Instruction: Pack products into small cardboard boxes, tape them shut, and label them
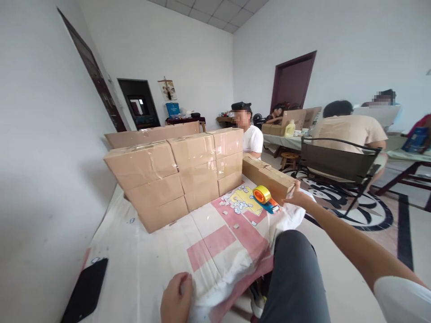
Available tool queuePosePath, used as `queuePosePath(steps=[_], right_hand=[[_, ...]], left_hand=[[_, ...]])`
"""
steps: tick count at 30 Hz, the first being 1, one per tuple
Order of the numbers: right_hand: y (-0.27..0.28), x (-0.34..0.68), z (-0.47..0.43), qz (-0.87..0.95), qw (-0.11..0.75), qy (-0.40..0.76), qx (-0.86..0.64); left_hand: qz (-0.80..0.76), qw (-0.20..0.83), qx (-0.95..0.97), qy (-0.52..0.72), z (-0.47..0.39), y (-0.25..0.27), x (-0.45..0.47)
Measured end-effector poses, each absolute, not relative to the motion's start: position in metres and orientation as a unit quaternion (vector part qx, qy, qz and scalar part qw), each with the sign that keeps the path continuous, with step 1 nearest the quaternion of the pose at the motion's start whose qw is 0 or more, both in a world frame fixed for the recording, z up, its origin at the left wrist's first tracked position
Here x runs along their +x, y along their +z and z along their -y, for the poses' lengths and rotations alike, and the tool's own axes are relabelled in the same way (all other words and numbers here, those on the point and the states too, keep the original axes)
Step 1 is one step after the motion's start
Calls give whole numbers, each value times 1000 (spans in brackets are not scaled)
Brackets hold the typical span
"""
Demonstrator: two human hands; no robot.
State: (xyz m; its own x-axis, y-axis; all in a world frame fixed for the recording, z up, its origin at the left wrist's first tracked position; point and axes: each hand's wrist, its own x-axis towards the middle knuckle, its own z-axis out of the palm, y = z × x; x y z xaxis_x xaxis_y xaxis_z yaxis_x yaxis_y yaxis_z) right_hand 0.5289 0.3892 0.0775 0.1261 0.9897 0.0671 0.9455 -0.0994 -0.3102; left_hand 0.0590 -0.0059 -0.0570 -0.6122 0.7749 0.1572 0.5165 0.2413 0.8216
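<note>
My right hand (293, 196) reaches far out and grips the near corner of a long cardboard box (269, 177) lying at the table's right edge. A tape dispenser with a yellow roll (264, 197) lies just left of that hand, beside several small white pieces scattered over a yellow sheet (243, 199). My left hand (176, 298) rests near me on the white and pink cloth (202, 246) that covers the table, fingers curled on the fabric. A stack of taped cardboard boxes (178, 175) stands across the table's far side.
A black phone (85, 291) lies on the cloth at the near left, close to the white wall. My grey-trousered knee (296, 269) is at the right. Other people sit at tables beyond, one behind the box stack, one on a dark chair (336, 163).
</note>
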Motion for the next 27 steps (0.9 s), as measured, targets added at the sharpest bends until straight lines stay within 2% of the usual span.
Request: queuePosePath(steps=[3,6,8,11,15,17,21,27], right_hand=[[106,517,-384,638,139,17,-757],[136,466,-371,654,191,-90,-727],[149,406,-354,721,204,-116,-651],[152,287,-318,843,198,-84,-493],[120,122,-256,951,236,15,-202],[92,54,-221,960,243,89,-106],[26,-27,-161,951,246,167,-82],[-29,-44,-136,936,234,233,-123]], left_hand=[[-746,182,382,514,10,-46,64],[-705,203,341,588,15,-28,58],[-685,187,334,620,14,-14,41],[-685,123,312,646,-1,10,-10],[-689,22,260,677,-48,46,-111],[-686,-17,263,679,-80,63,-161],[-692,-54,289,659,-141,78,-235],[-691,-107,251,669,-162,61,-284]])
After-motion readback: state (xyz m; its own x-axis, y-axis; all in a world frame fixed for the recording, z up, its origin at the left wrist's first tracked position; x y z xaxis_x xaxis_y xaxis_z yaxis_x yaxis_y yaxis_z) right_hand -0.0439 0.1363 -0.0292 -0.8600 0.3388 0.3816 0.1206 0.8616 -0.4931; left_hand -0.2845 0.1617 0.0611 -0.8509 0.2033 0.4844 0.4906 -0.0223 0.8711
